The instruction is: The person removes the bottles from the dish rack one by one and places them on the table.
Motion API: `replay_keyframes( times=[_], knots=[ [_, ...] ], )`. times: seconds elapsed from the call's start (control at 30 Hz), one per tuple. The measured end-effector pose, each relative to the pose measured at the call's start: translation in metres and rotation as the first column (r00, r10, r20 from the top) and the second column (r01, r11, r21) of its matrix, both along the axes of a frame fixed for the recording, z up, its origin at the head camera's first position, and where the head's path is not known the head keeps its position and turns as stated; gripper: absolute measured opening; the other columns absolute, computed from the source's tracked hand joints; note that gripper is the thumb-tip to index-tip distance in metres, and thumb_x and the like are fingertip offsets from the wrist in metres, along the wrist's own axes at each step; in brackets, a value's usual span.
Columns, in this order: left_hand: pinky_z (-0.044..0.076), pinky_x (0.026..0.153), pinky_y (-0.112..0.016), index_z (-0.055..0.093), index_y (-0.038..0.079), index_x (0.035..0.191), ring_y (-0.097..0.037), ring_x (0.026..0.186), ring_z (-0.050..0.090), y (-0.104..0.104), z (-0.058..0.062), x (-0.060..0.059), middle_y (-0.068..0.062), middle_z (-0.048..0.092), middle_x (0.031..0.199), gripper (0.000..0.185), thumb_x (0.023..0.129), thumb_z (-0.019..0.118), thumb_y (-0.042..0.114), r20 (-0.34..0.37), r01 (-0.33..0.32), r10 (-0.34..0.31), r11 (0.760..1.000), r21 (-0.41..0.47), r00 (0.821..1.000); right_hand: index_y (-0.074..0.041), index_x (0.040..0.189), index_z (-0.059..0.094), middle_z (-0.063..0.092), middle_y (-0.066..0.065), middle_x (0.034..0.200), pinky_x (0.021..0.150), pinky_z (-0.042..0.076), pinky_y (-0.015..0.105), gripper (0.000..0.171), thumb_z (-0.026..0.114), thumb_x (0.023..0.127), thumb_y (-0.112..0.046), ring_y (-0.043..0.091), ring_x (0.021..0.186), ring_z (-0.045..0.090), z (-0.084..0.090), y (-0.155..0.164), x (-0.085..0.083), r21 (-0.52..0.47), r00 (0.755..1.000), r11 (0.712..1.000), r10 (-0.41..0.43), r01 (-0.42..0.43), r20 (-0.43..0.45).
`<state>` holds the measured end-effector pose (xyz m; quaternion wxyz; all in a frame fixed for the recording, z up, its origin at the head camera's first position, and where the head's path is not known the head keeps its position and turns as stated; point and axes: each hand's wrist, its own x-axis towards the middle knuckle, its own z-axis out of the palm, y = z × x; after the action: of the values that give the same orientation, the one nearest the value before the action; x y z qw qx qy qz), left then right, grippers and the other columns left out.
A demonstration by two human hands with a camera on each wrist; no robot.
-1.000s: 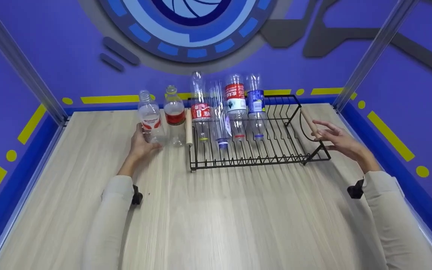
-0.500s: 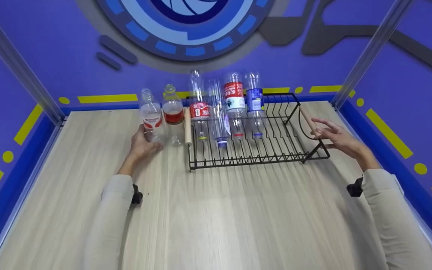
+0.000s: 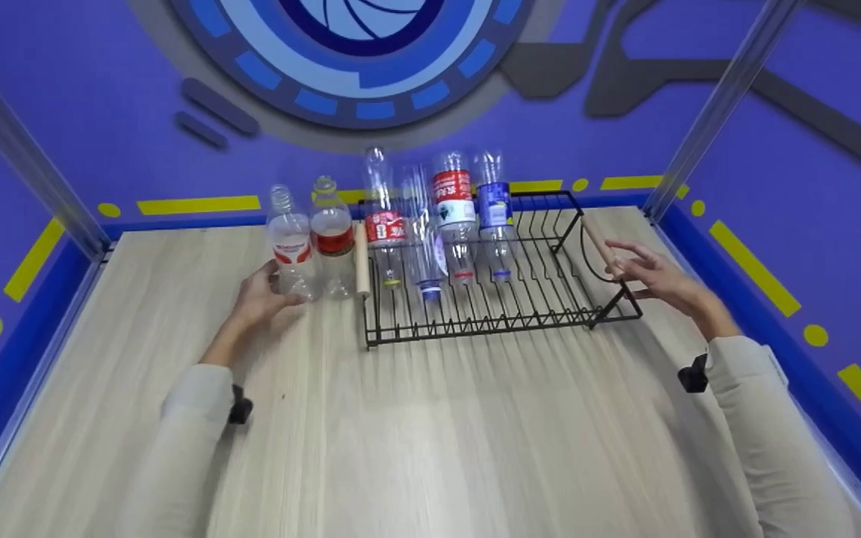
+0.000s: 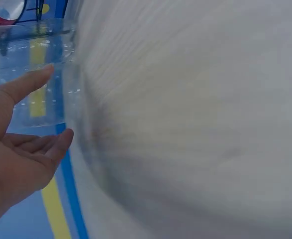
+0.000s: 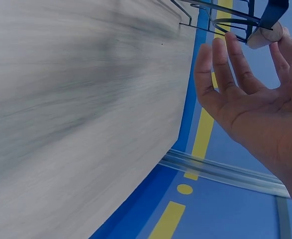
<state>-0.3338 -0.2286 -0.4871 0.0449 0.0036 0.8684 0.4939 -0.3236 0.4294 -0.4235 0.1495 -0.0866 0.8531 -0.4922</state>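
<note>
Bottle [image 3: 290,245] with the red label stands upright on the table [image 3: 430,418] just left of the rack [image 3: 490,299], my left hand [image 3: 257,297] seemingly resting loose-fingered against its base to steady it, while my right hand [image 3: 651,278], fingers spread, hovers by the rack's wooden handle [image 3: 599,243].

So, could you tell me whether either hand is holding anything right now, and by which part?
Neither grips anything. The left hand lies open against the leftmost bottle's lower body; the right hand is open beside the rack's handle.
</note>
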Motion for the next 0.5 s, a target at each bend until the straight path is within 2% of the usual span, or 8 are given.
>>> replay_keyframes(
  times=[0.1,0.2,0.27,0.33,0.4,0.5],
  knots=[
    [0.048,0.111,-0.05,0.026,-0.01,0.156,-0.046,0.138,0.049,-0.009,0.016,0.016,-0.033,0.04,0.156,0.074,0.097,0.065,0.011,0.015,-0.053,0.054,0.998,-0.031,0.998,-0.023,0.161,0.03,0.064,-0.023,0.12,0.088,0.054,0.03,0.056,0.045,0.11,-0.038,0.003,0.111,0.062,-0.002,-0.002,0.0,0.003,1.0,1.0,-0.002,0.002,-0.004],
    [0.06,0.091,-0.035,0.04,-0.008,0.151,-0.04,0.121,0.061,-0.01,0.029,0.033,-0.031,0.052,0.144,0.059,0.1,0.061,0.015,0.01,-0.096,0.096,0.994,-0.056,0.995,-0.024,0.161,0.03,0.062,-0.024,0.119,0.088,0.054,0.031,0.056,0.045,0.109,-0.039,0.003,0.111,0.061,0.0,-0.002,0.001,0.016,1.0,1.0,-0.014,0.014,-0.002],
    [0.06,0.078,-0.025,0.049,-0.006,0.144,-0.033,0.109,0.065,-0.01,0.036,0.044,-0.028,0.058,0.134,0.049,0.102,0.06,0.016,0.004,-0.085,0.085,0.995,-0.056,0.996,-0.024,0.162,0.029,0.061,-0.025,0.119,0.087,0.054,0.031,0.056,0.044,0.109,-0.039,0.004,0.111,0.061,0.002,-0.004,0.002,0.021,1.0,1.0,-0.013,0.013,0.001],
    [0.056,0.07,-0.02,0.055,-0.005,0.138,-0.025,0.098,0.065,-0.006,0.039,0.054,-0.025,0.062,0.125,0.042,0.102,0.06,0.016,-0.013,-0.03,0.029,0.999,-0.04,0.999,-0.024,0.162,0.029,0.06,-0.027,0.117,0.085,0.055,0.03,0.056,0.045,0.109,-0.039,0.002,0.11,0.061,0.004,-0.007,0.002,0.03,1.0,0.999,-0.015,0.015,0.004],
    [0.054,0.069,-0.021,0.058,-0.004,0.135,-0.021,0.093,0.064,0.002,0.039,0.062,-0.024,0.064,0.12,0.038,0.103,0.059,0.016,-0.029,0.052,-0.052,0.999,0.0,0.998,-0.023,0.162,0.029,0.059,-0.028,0.116,0.083,0.056,0.028,0.057,0.045,0.109,-0.038,0.0,0.107,0.061,0.007,-0.008,0.002,0.05,1.0,0.999,-0.018,0.017,0.007],
    [0.055,0.069,-0.024,0.056,0.0,0.139,-0.024,0.09,0.066,0.019,0.035,0.07,-0.024,0.065,0.117,0.039,0.104,0.06,0.016,-0.064,0.189,-0.185,0.98,0.064,0.981,-0.021,0.162,0.027,0.058,-0.026,0.116,0.083,0.056,0.028,0.059,0.046,0.109,-0.038,-0.002,0.104,0.06,0.011,-0.011,0.002,0.1,1.0,0.995,-0.021,0.02,0.014]
  ],
)
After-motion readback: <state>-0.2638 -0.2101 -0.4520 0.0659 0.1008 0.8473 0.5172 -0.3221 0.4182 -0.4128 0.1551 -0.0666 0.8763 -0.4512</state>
